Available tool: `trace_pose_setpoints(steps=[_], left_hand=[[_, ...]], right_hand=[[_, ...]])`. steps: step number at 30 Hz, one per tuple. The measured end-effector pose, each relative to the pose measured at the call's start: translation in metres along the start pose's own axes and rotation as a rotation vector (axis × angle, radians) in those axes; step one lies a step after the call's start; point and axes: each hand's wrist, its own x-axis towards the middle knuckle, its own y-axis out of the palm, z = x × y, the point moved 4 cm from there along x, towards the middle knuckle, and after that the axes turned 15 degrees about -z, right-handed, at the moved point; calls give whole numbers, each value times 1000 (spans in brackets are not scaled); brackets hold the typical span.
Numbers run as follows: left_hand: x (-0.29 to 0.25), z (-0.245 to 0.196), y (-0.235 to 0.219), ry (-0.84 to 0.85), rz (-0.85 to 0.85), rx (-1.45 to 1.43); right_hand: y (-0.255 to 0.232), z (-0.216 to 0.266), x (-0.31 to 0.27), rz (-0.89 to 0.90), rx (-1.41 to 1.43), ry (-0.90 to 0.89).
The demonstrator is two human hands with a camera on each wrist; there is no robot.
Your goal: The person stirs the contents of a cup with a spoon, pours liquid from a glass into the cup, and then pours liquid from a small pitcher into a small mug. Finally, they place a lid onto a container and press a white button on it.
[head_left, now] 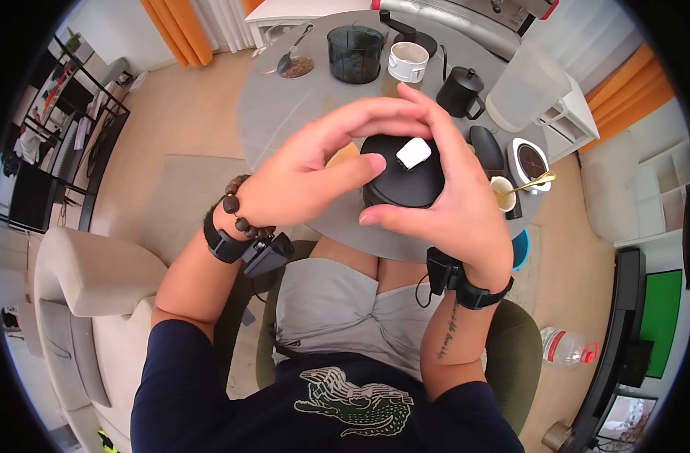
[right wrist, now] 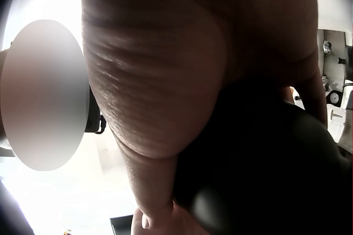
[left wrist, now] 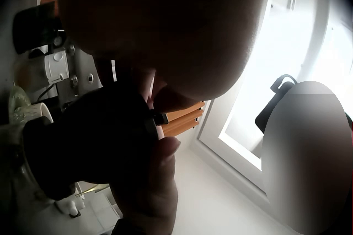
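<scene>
Both hands curve round a black, round-topped container (head_left: 407,181) held above the near part of the grey table (head_left: 284,121). A small white piece (head_left: 413,153) stands up from its top. My left hand (head_left: 314,158) grips the left side, fingers reaching round the far edge and thumb over the top. My right hand (head_left: 466,200) grips the right side, its thumb along the near edge. At the far side the fingers of both hands meet. In the left wrist view the container's dark body (left wrist: 99,141) narrows to a ring above a see-through base.
Behind the hands stand a dark see-through bowl (head_left: 355,57), a white cup (head_left: 408,62), a black jug (head_left: 460,92) and a clear container (head_left: 527,87). A dish of brown beans (head_left: 296,68) is at the back left. A small cup (head_left: 502,195) with a gold spoon (head_left: 540,181) sits right.
</scene>
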Motion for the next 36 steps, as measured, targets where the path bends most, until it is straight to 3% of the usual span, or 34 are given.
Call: trace_pose_setpoints(steps=[4, 8, 20, 22, 26, 30, 33, 36], left_hand=[[0, 4, 6, -79, 20, -183], [0, 9, 5, -157, 6, -253], [-1, 14, 3, -84, -101, -165], [0, 12, 7, 13, -130, -28], [-5, 11, 16, -25, -224, -32], [-7, 0, 18, 116, -327, 155], [-8, -9, 18, 176, -361, 241], [-8, -8, 18, 166, -371, 256]], right_hand=[[1, -2, -1, -34, 5, -21], [0, 2, -3, -25, 0, 70], [4, 3, -4, -13, -2, 46], [5, 3, -3, -14, -22, 35], [10, 5, -4, -8, -13, -20], [14, 7, -4, 6, 26, -60], [15, 5, -6, 30, 88, 41], [18, 6, -6, 15, 106, 6]])
